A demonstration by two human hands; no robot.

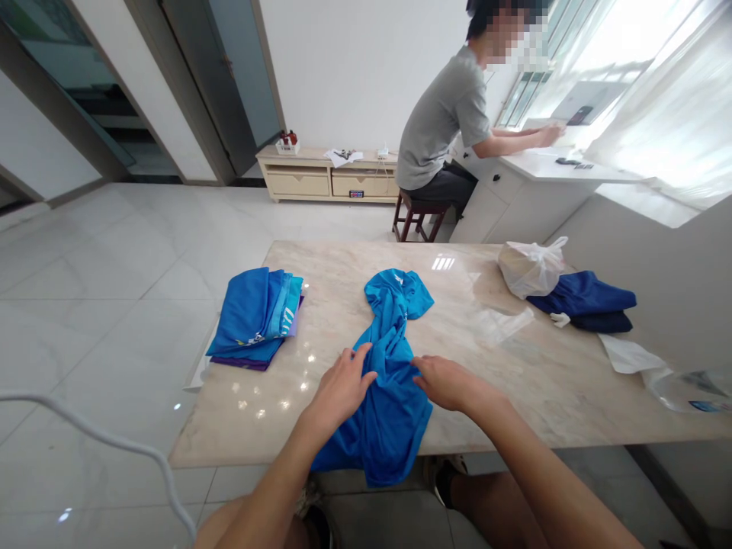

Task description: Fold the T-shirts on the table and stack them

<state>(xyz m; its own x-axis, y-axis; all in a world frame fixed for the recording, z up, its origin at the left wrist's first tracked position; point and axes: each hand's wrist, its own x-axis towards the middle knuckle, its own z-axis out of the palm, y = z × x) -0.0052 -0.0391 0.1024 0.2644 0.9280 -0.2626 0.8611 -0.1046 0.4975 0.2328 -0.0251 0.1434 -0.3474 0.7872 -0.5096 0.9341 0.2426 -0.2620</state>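
A bright blue shirt [392, 381] lies bunched lengthwise on the marble-look table [486, 396]. Its lower end hangs over the near edge, and its far end [420, 293] is spread out with a bit of white print. My left hand [343, 385] rests at the left side of the cloth, thumb and fingers apart. At the opposite side, my right hand [446, 381] touches the shirt's edge with its fingertips, a gap showing between thumb and index finger. Neither hand visibly grips the fabric.
To the left sits a stack of folded blue and purple garments [248, 313]. A tied white plastic bag [531, 267] and dark blue cloth [589, 297] lie at the right. Clear plastic wrapping [503, 324] is nearby. Beyond the table, a person [440, 114] sits at a white desk [549, 168].
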